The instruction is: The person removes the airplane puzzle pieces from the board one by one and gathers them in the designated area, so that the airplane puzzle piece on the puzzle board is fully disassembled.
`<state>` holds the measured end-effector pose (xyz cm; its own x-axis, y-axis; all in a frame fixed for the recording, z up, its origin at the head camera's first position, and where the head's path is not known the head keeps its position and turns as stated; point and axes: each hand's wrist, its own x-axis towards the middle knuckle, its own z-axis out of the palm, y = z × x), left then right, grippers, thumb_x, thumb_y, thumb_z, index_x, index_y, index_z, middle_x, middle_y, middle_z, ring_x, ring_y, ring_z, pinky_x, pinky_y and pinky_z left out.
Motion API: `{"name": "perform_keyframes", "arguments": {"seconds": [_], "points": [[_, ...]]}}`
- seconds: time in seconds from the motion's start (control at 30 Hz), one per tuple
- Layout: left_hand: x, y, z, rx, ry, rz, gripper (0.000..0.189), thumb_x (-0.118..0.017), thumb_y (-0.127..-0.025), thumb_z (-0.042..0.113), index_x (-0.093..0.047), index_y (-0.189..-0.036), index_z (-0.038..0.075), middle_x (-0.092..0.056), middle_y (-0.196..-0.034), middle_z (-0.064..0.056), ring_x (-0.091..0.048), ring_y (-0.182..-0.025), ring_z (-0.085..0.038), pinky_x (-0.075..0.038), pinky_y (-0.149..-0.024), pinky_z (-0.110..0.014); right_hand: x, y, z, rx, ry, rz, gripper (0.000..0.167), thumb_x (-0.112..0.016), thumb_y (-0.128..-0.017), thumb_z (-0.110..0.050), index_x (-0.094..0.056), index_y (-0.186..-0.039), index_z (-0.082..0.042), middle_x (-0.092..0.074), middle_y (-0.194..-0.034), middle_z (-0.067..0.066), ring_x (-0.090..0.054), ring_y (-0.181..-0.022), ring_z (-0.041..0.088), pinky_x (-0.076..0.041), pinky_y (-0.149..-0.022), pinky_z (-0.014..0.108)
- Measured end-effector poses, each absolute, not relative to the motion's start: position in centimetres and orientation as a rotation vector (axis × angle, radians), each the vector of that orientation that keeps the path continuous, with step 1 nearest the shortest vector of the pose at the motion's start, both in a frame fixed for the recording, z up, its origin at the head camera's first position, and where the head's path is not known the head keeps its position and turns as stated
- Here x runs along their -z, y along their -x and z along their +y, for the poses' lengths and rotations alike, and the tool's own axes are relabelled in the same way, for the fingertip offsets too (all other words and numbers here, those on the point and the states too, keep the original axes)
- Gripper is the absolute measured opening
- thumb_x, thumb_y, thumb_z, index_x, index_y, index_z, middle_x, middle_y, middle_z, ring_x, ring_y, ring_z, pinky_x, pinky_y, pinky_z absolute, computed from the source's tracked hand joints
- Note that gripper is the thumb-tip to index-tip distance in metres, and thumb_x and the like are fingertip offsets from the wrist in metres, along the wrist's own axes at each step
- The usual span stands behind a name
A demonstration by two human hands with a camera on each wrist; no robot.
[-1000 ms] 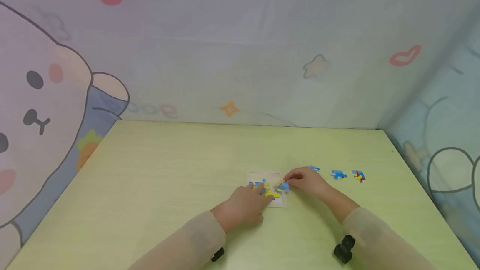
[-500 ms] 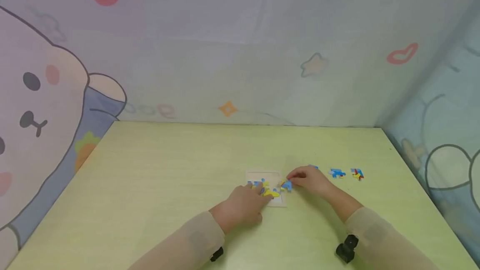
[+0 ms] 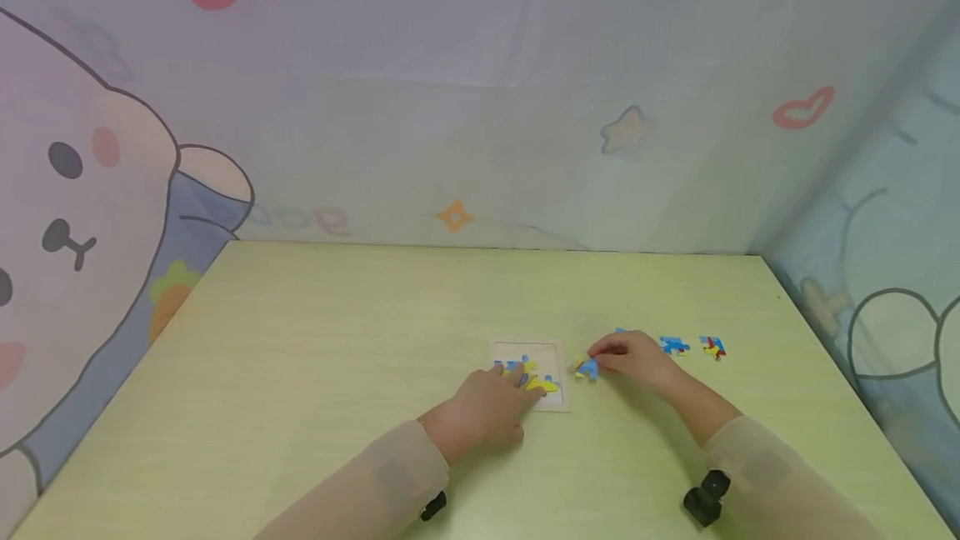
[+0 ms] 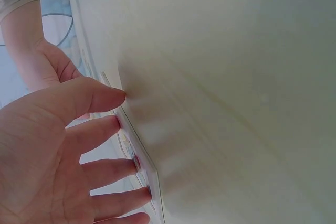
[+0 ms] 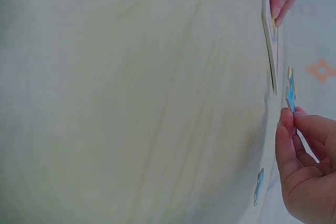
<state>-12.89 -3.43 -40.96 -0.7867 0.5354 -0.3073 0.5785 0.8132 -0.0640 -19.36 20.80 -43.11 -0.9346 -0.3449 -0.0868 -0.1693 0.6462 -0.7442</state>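
Observation:
My right hand (image 3: 636,357) pinches a blue and yellow jigsaw puzzle piece (image 3: 587,368) just right of the puzzle frame; the right wrist view shows the piece (image 5: 291,90) between thumb and fingertips, off the table. With fairly straight, spread fingers, my left hand (image 3: 486,408) rests on the pieces inside the pale square puzzle frame (image 3: 528,342). Blue and yellow pieces (image 3: 542,386) lie in its lower part, partly covered by those fingers. Bare tray bottom shows in the upper part. In the left wrist view, fingertips of the left hand (image 4: 47,156) touch the frame's edge.
Two loose puzzle pieces, one mostly blue (image 3: 674,346) and one with red and yellow (image 3: 713,347), lie right of the right hand. Another blue piece (image 3: 621,330) shows partly behind that hand. A printed cloth backdrop (image 3: 480,107) hangs behind the table (image 3: 337,315).
The right hand has drawn the pinched puzzle piece from over the frame's right side out to the right, past its edge. My left hand has stayed in place on the frame.

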Motion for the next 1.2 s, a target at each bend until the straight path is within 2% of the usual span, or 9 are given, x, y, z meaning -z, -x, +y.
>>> {"name": "perform_keyframes", "arguments": {"seconds": [0.6, 0.93, 1.2], "points": [[41.4, 13.0, -3.2, 0.228, -0.842, 2.734, 0.057, -0.057, -0.085, 0.03, -0.042, -0.14, 0.034, -0.034, -0.148, -0.004, -0.039, -0.129, -0.03, -0.042, -0.093, -0.043, 42.8, 18.3, 25.6, 1.297, 0.344, 2.562, 0.016, -0.058, -0.09, -0.003, -0.066, -0.1, 0.006, -0.065, -0.099, 0.012, -0.06, -0.086, 0.02, -0.052, -0.072, 0.029], [40.8, 12.8, -3.5, 0.207, -0.842, 2.742, 0.057, -0.058, -0.085, 0.03, -0.043, -0.14, 0.033, -0.035, -0.147, -0.005, -0.038, -0.13, -0.03, -0.041, -0.094, -0.043, 42.3, 17.7, 27.0, 1.288, 0.317, 2.598, 0.019, -0.055, -0.091, -0.003, -0.063, -0.104, 0.009, -0.065, -0.09, 0.01, -0.059, -0.08, 0.022, -0.051, -0.07, 0.031], [40.9, 13.0, -3.4, 0.227, -0.85, 2.731, 0.058, -0.058, -0.085, 0.031, -0.042, -0.14, 0.034, -0.035, -0.147, -0.005, -0.039, -0.129, -0.03, -0.041, -0.094, -0.043, 42.0, 17.8, 28.3, 1.261, 0.294, 2.609, 0.021, -0.055, -0.092, -0.002, -0.06, -0.105, 0.013, -0.065, -0.094, 0.014, -0.061, -0.079, 0.022, -0.052, -0.069, 0.031]]}}
